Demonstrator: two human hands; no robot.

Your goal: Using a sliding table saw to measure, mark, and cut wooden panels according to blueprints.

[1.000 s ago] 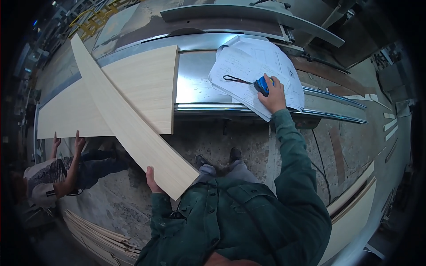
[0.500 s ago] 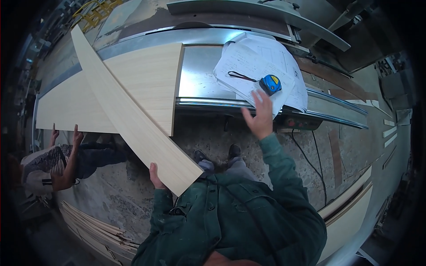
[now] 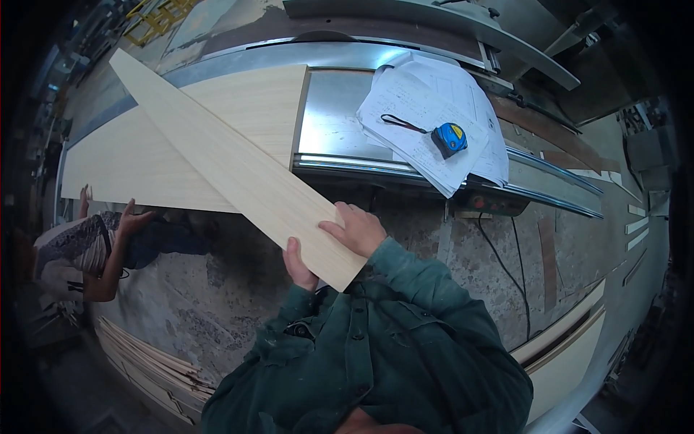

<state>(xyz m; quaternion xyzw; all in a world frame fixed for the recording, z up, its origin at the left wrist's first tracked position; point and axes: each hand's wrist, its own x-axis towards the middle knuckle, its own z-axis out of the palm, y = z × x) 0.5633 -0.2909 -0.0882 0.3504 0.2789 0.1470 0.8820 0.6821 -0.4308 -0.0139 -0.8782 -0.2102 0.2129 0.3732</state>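
Note:
A long, narrow, pale wooden board (image 3: 238, 163) slants from the far left toward my body. My left hand (image 3: 299, 267) grips its left edge close to the near end, thumb on top and fingers hidden beneath. On the opposite edge my right hand (image 3: 358, 229) is closed round the board, its thumb lying on the upper face. Under the board's far part, a wider pale panel (image 3: 253, 101) lies on the metal machine table (image 3: 336, 108). A blue tape measure (image 3: 449, 139) with a dark wrist strap rests on written sheets of paper (image 3: 405, 108) at the right.
At the left a co-worker (image 3: 79, 246) stands with hands at the wide panel's near edge. Metal rails (image 3: 557, 184) run out to the right, with a black cable (image 3: 506, 267) below. Thin wooden strips (image 3: 148, 354) lie lower left; panels (image 3: 571, 354) stand lower right.
My right hand has left the area beside the tape measure and taken hold of the narrow board. The board's near end has shifted right and slightly away from me.

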